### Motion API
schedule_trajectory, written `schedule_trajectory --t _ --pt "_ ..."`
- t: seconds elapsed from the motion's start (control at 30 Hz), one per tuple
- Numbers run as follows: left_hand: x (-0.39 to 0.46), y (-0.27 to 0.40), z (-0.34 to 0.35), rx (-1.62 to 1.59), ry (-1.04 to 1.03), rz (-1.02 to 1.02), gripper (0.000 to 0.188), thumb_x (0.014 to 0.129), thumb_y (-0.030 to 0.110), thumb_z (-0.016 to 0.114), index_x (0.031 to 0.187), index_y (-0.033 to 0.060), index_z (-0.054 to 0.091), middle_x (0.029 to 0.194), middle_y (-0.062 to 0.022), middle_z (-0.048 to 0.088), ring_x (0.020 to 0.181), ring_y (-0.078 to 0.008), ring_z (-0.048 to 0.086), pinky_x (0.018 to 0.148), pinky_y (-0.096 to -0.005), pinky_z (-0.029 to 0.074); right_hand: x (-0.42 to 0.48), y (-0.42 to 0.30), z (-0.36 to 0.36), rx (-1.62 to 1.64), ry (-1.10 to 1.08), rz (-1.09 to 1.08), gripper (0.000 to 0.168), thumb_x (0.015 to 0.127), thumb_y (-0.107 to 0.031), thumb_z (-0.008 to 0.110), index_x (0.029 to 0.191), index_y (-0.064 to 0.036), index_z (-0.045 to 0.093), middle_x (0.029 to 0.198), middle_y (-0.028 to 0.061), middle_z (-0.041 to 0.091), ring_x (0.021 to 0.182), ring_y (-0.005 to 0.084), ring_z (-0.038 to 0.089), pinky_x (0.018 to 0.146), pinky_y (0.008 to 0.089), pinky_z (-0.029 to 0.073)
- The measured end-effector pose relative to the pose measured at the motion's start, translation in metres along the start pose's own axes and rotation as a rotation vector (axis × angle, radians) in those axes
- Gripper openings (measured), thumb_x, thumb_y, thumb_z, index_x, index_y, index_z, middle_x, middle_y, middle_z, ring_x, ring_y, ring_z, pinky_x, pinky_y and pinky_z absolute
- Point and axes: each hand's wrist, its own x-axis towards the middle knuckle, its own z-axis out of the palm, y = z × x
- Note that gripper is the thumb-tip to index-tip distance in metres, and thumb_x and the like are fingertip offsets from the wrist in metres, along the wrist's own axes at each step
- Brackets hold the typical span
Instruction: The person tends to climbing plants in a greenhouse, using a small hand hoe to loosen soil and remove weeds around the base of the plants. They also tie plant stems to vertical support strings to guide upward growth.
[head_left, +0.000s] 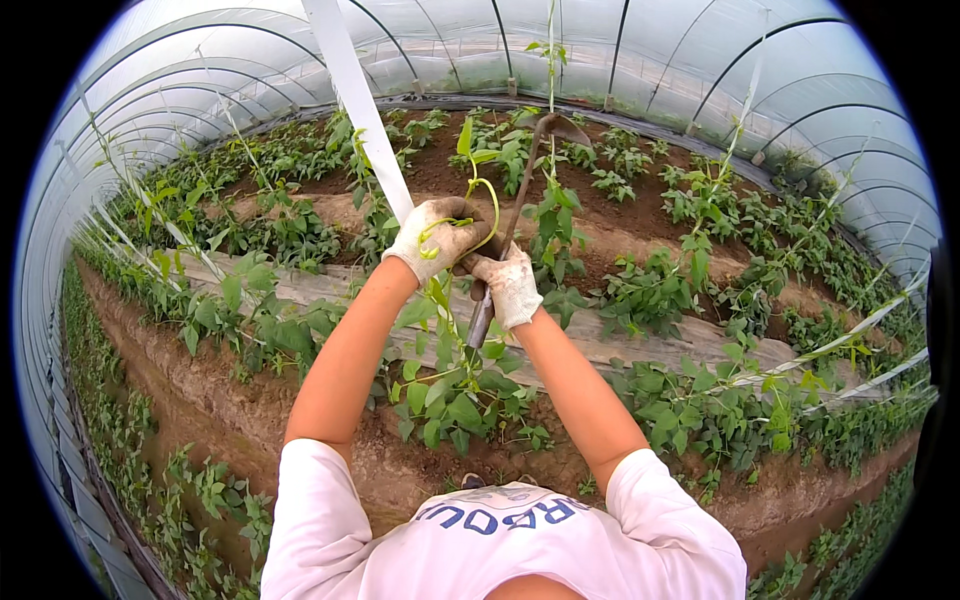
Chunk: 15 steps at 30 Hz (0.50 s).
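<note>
My left hand (442, 232), in a soiled white work glove, has its fingers closed around a thin green climbing vine (493, 202), whose leafy tip rises above the glove. A wide white plastic strip (367, 112) slants down from overhead to this hand. Close beside it, my right hand (504, 279), gloved too, grips the handle of a hand hoe (523, 180). The hoe's metal blade points up and away, and its handle end hangs over the leaves. Below both hands stands a leafy bean-like plant (457, 397). The fingertips of both hands meet and partly hide each other.
Rows of leafy plants (652, 292) climb white strings (742, 112) on both sides. Greyish film (600, 337) covers part of the raised bed, with a brown soil furrow (210, 405) nearer me. The plastic wall of a tunnel greenhouse (675, 60) curves around on dark hoops.
</note>
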Motion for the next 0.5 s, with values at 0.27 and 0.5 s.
schedule_trajectory --t 0.27,0.5 --pt "-0.015 -0.003 0.002 -0.326 0.012 -0.137 0.026 0.079 0.012 0.064 0.103 0.0022 0.063 0.099 -0.0071 0.064 0.086 -0.0162 0.062 0.077 -0.0283 0.051 -0.008 -0.006 0.008 -0.111 0.056 0.038 0.039 0.078 -0.004 0.063 0.115 -0.003 0.053 0.09 0.0083 0.065 0.068 0.0139 0.063 0.045 0.0249 0.049" --pt "-0.02 -0.025 0.005 0.601 0.091 0.311 0.029 0.072 0.009 0.062 0.099 0.0197 0.069 0.112 -0.0124 0.059 0.098 -0.0263 0.061 0.085 -0.0322 0.051 -0.013 0.017 0.016 0.028 0.069 0.028 0.031 0.078 0.001 0.061 0.107 -0.004 0.053 0.087 0.0069 0.062 0.061 0.0131 0.056 0.051 0.0258 0.048"
